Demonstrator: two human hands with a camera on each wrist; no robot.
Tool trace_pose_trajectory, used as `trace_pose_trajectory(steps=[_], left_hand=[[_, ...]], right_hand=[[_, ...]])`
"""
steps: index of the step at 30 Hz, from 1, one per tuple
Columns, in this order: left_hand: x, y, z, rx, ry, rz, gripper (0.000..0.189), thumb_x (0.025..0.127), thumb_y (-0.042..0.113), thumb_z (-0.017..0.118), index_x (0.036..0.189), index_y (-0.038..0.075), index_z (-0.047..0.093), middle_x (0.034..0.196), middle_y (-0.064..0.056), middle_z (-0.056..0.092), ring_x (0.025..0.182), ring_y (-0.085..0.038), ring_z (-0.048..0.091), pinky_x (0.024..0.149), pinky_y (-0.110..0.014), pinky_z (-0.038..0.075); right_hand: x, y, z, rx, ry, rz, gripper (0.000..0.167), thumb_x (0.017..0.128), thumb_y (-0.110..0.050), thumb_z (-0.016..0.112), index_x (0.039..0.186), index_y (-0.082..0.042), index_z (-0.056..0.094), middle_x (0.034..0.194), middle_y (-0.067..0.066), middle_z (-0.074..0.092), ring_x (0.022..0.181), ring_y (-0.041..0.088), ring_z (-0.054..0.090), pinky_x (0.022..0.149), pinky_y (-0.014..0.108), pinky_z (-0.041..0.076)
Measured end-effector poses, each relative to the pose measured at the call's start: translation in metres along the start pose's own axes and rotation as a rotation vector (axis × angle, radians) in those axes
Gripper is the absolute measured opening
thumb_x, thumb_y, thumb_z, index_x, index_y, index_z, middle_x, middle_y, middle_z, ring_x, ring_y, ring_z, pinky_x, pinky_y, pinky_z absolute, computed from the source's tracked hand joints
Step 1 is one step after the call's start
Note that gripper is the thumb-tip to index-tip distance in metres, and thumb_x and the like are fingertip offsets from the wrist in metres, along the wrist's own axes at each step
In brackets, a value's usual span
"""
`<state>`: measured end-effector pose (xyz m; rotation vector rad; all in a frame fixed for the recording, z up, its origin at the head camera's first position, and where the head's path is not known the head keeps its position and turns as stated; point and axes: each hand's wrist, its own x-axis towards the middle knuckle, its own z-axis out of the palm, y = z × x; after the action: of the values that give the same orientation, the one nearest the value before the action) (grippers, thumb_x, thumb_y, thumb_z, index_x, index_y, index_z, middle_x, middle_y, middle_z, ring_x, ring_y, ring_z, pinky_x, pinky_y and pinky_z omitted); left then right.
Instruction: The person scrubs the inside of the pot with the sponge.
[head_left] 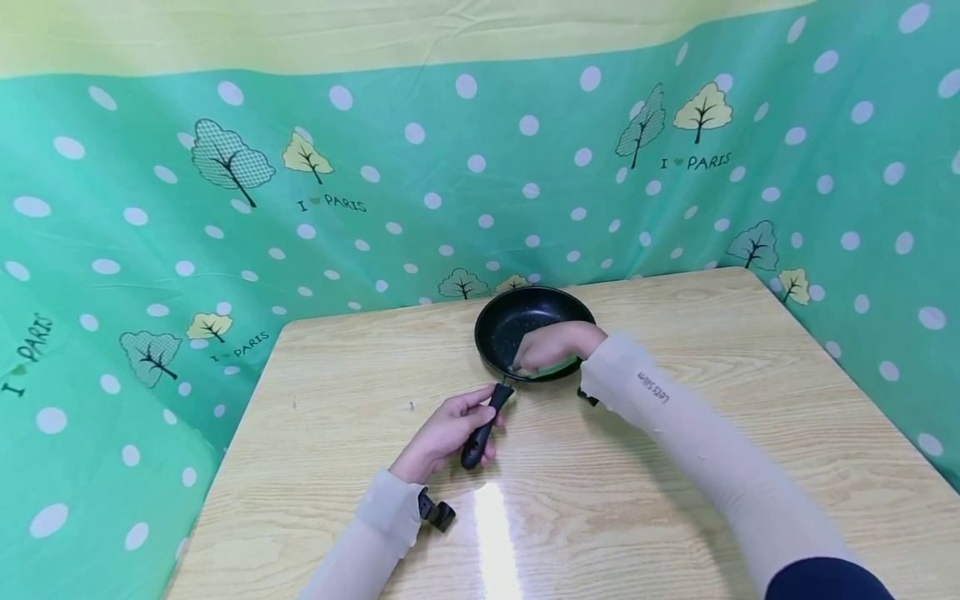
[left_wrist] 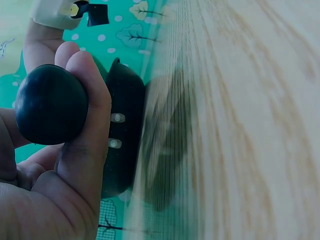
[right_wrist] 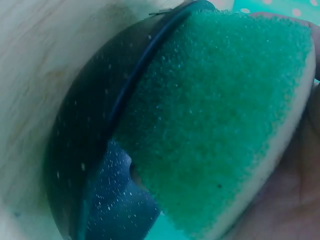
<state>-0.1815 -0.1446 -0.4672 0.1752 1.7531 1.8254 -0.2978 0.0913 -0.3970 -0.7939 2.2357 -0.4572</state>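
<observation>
A black frying pan (head_left: pixel 517 317) with a speckled inside is near the back edge of the table. My left hand (head_left: pixel 448 427) grips its black handle (head_left: pixel 480 437), whose rounded end (left_wrist: pixel 51 105) faces the left wrist camera. Two pale rivets (left_wrist: pixel 116 143) show on the pan's outer wall. Over the near right side of the pan, my right hand (head_left: pixel 553 343) holds a sponge (right_wrist: pixel 215 115) with a green porous layer and a pale backing. The sponge lies against the pan's rim and reaches inside. Most of the right fingers are hidden behind the sponge in the right wrist view.
A light wood-grain table (head_left: pixel 675 500) carries the pan, with a bright light reflection near its front. Behind and at both sides hangs a green dotted cloth (head_left: pixel 420 225) printed with trees and lettering. A small black device (head_left: pixel 437 510) is strapped at the left wrist.
</observation>
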Motion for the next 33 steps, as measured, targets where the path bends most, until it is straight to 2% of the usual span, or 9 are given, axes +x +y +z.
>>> trace_pose_trajectory(steps=[7, 10, 12, 14, 18, 23, 28, 33], left_hand=[[0.002, -0.002, -0.002, 0.003, 0.001, -0.004, 0.057, 0.112, 0.011, 0.05, 0.166, 0.006, 0.031, 0.119, -0.021, 0.065, 0.06, -0.016, 0.069, 0.058, -0.03, 0.06], [0.002, -0.002, -0.002, 0.004, 0.005, -0.008, 0.057, 0.112, 0.011, 0.051, 0.166, 0.006, 0.032, 0.119, -0.02, 0.066, 0.061, -0.017, 0.069, 0.058, -0.03, 0.06], [0.002, -0.003, -0.002, 0.005, 0.006, -0.008, 0.057, 0.112, 0.011, 0.051, 0.166, 0.007, 0.032, 0.119, -0.021, 0.066, 0.061, -0.017, 0.069, 0.058, -0.03, 0.06], [0.002, -0.002, -0.001, 0.005, 0.007, -0.007, 0.058, 0.112, 0.011, 0.051, 0.166, 0.007, 0.032, 0.119, -0.021, 0.065, 0.061, -0.017, 0.069, 0.058, -0.03, 0.06], [0.002, -0.002, 0.0, 0.002, 0.004, -0.002, 0.058, 0.112, 0.011, 0.051, 0.166, 0.006, 0.031, 0.118, -0.021, 0.066, 0.061, -0.017, 0.069, 0.058, -0.03, 0.06], [0.001, -0.003, -0.001, -0.009, 0.004, -0.009, 0.058, 0.112, 0.011, 0.051, 0.166, 0.006, 0.031, 0.119, -0.022, 0.065, 0.061, -0.017, 0.069, 0.058, -0.03, 0.061], [0.001, -0.003, -0.001, -0.017, 0.0, -0.015, 0.058, 0.112, 0.011, 0.051, 0.166, 0.006, 0.03, 0.12, -0.023, 0.065, 0.061, -0.017, 0.068, 0.058, -0.03, 0.061], [0.002, -0.003, -0.001, -0.023, -0.002, -0.016, 0.058, 0.112, 0.011, 0.051, 0.166, 0.007, 0.03, 0.118, -0.022, 0.065, 0.06, -0.017, 0.068, 0.058, -0.03, 0.061]], right_hand=[[0.011, 0.001, 0.007, 0.033, 0.073, -0.01, 0.06, 0.092, -0.011, 0.05, 0.152, -0.007, 0.057, 0.156, 0.006, 0.055, 0.124, 0.02, 0.052, 0.1, 0.032, 0.041], [0.016, -0.001, 0.011, 0.003, 0.109, -0.03, 0.061, 0.094, -0.013, 0.049, 0.155, -0.009, 0.053, 0.158, 0.006, 0.052, 0.138, 0.018, 0.05, 0.113, 0.03, 0.04], [0.018, -0.002, 0.013, 0.0, 0.128, -0.04, 0.059, 0.098, -0.014, 0.048, 0.157, -0.01, 0.05, 0.161, 0.006, 0.048, 0.148, 0.021, 0.042, 0.123, 0.035, 0.035], [0.021, -0.002, 0.015, 0.006, 0.145, -0.044, 0.058, 0.101, -0.016, 0.046, 0.159, -0.01, 0.048, 0.164, 0.006, 0.044, 0.154, 0.024, 0.034, 0.127, 0.04, 0.029], [0.027, -0.004, 0.018, -0.003, 0.183, -0.038, 0.056, 0.107, -0.019, 0.044, 0.162, -0.01, 0.042, 0.168, 0.007, 0.038, 0.159, 0.032, 0.022, 0.13, 0.047, 0.019], [0.035, -0.006, 0.019, -0.013, 0.214, 0.012, 0.055, 0.109, -0.024, 0.044, 0.164, -0.015, 0.038, 0.169, 0.005, 0.034, 0.16, 0.043, 0.01, 0.131, 0.054, 0.011], [0.041, -0.008, 0.02, -0.013, 0.243, 0.047, 0.058, 0.107, -0.02, 0.047, 0.164, -0.016, 0.038, 0.169, 0.008, 0.034, 0.159, 0.045, 0.01, 0.13, 0.056, 0.014], [0.049, -0.008, 0.022, -0.026, 0.266, 0.113, 0.062, 0.106, -0.018, 0.048, 0.166, -0.017, 0.034, 0.174, 0.01, 0.024, 0.159, 0.039, 0.013, 0.129, 0.057, 0.019]])
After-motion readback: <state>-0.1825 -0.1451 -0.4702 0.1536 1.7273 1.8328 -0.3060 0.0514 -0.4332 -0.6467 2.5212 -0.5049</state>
